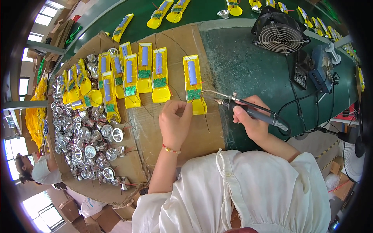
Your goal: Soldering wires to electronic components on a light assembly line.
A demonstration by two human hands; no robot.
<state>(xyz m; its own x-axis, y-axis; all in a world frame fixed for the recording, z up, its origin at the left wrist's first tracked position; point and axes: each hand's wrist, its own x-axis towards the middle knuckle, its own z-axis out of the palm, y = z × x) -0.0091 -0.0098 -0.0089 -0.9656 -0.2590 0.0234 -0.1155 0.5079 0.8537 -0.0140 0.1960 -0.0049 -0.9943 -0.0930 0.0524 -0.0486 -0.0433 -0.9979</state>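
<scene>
My right hand [252, 118] grips a soldering iron [261, 115] with a thin curved metal solder-feed tube [217, 93] along it. Its tip end reaches over a small green circuit board [193, 94]. That board sits in a yellow plastic housing [199, 107] with a blue-violet cylindrical battery cell [192, 73] above the board. Closed in a pinch, my left hand [175, 122] is at the board's lower edge. A bit of thin red wire [192, 100] shows at its fingertips. Another short red wire and dark wires stick out around the housing.
Several similar yellow housings [159, 75] lie on the cardboard [147, 128] to the left, beside piled silver reflector cups [89, 151]. A fan [280, 37], a blue-grey box [321, 64] and cables stand at right on the green bench. Another person [44, 169] is at far left.
</scene>
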